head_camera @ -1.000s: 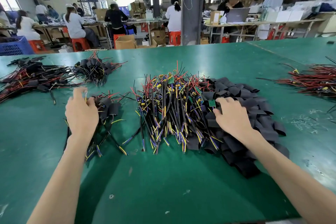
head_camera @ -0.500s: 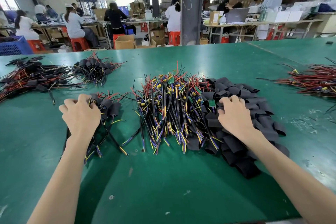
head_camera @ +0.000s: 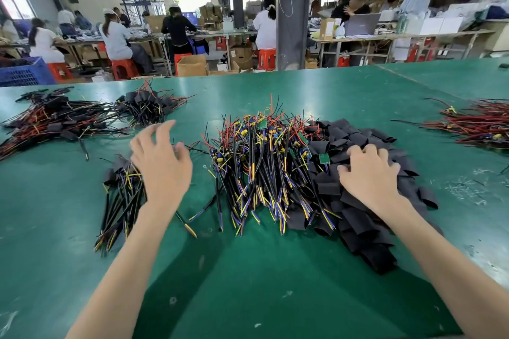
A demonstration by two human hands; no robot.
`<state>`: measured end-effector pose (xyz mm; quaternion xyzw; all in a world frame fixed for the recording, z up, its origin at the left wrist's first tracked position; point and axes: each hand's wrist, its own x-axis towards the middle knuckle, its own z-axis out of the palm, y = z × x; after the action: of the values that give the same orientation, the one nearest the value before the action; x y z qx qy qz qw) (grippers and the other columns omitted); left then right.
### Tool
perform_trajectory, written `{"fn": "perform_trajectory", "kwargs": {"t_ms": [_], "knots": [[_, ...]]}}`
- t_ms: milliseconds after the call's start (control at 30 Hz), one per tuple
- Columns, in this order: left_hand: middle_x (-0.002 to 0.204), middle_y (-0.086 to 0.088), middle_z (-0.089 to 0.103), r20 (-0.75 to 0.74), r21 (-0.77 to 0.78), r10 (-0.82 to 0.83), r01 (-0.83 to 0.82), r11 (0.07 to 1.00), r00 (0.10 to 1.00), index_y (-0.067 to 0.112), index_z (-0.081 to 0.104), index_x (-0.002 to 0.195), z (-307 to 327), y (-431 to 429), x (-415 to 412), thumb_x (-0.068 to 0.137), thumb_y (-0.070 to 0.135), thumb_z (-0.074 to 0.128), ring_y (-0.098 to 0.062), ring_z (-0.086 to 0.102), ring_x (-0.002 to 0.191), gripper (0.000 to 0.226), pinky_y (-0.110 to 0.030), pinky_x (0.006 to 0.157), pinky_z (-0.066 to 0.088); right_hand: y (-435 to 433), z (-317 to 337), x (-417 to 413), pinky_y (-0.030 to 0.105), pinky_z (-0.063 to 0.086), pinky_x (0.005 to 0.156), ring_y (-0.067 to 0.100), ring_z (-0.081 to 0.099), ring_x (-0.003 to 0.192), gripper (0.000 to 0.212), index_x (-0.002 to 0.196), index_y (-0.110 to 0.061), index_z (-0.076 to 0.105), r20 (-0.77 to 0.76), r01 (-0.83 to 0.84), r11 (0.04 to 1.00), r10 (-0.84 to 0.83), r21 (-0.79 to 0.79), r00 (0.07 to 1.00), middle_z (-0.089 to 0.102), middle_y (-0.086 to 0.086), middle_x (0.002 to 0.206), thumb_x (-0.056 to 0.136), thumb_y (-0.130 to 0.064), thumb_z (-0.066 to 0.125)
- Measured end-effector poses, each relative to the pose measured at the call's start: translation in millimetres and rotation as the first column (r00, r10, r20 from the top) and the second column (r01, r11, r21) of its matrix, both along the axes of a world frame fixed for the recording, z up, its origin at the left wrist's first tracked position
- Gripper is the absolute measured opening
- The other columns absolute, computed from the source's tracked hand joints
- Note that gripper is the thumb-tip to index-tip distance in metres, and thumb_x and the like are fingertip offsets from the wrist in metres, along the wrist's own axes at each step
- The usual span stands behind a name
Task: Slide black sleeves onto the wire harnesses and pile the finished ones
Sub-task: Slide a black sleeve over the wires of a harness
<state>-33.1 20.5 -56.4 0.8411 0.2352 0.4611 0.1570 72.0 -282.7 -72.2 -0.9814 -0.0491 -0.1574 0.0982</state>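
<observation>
Far left on my green table (head_camera: 261, 283) sits a sprawl of red-and-black wiring (head_camera: 52, 124), well clear of the work. Nearer me is the finished pile (head_camera: 121, 195), harnesses with black sleeves already on, and my left hand (head_camera: 161, 165) hovers just above its right edge, fingers spread, holding nothing. In the middle, the bare wire harnesses (head_camera: 261, 170) lie heaped, light and floppy, ends tangled; I judge one is best pinched by its stiff black cable rather than the thin coloured leads, which would snag their neighbours. Small green circuit boards (head_camera: 324, 158) ride among them, so I would lift gently. To the right, my right hand (head_camera: 369, 176) rests palm down on the black sleeves (head_camera: 358, 228), fingers curled into them; whether it has one pinched I cannot tell. Flat, soft, slippery tubes, I expect. Far right, another red bundle (head_camera: 476, 125) lies apart.
</observation>
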Motion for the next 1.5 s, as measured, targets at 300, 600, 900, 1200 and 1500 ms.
{"fn": "perform_trajectory", "kwargs": {"t_ms": [300,600,900,1200,1500], "knots": [[0.113,-0.012,0.06,-0.075,-0.121,-0.361,0.351,0.928,0.929,0.009,0.06,0.115,18,-58,68,0.092,0.009,0.048,-0.029,0.049,0.108,0.026,-0.039,0.095,0.038,10,-10,3,0.042,0.038,0.093,0.033,0.04,0.114,0.031,0.119,-0.011,0.055,-0.001,-0.261,0.944,0.267,0.2,0.964,0.047,0.013,0.118,0.089,-0.013,0.059],[0.12,-0.016,0.057,-0.656,-0.135,-0.242,0.205,0.969,0.714,0.009,0.056,0.084,48,-59,153,0.093,0.047,0.041,-0.035,0.045,0.117,0.042,-0.046,0.099,0.031,14,-9,0,0.026,0.032,0.087,0.027,0.048,0.101,0.023,0.107,-0.002,0.062,0.134,-0.52,0.795,0.505,0.314,0.853,0.05,0.011,0.106,0.089,-0.016,0.064],[0.101,-0.018,0.066,-0.532,-0.314,-0.343,0.196,0.929,0.775,0.01,0.038,0.063,57,-60,154,0.082,0.036,0.059,-0.035,0.058,0.099,0.039,-0.043,0.095,0.039,15,-9,-1,0.015,0.029,0.076,0.021,0.048,0.092,0.016,0.095,-0.011,0.053,-0.002,-0.566,0.737,0.609,0.369,0.793,0.045,0.004,0.101,0.082,-0.002,0.057],[0.086,-0.028,0.063,-0.412,-0.126,-0.333,0.308,0.943,0.848,0.011,0.029,0.055,59,-75,141,0.088,0.011,0.047,-0.044,0.061,0.096,0.038,-0.044,0.084,0.05,10,-8,4,0.017,0.027,0.078,0.018,0.042,0.103,0.044,0.102,-0.016,0.051,-0.119,-0.536,0.744,0.621,0.398,0.774,0.044,0.003,0.109,0.068,0.011,0.043],[0.091,-0.014,0.071,-0.208,-0.392,-0.517,0.413,0.822,0.83,0.008,0.054,0.067,69,-77,142,0.095,0.006,0.04,-0.02,0.067,0.075,0.031,-0.026,0.061,0.047,7,-12,12,0.018,0.028,0.093,0.019,0.041,0.12,0.049,0.125,-0.012,0.054,-0.086,-0.542,0.782,0.591,0.308,0.802,0.046,0.005,0.122,0.081,0.007,0.046]]}}
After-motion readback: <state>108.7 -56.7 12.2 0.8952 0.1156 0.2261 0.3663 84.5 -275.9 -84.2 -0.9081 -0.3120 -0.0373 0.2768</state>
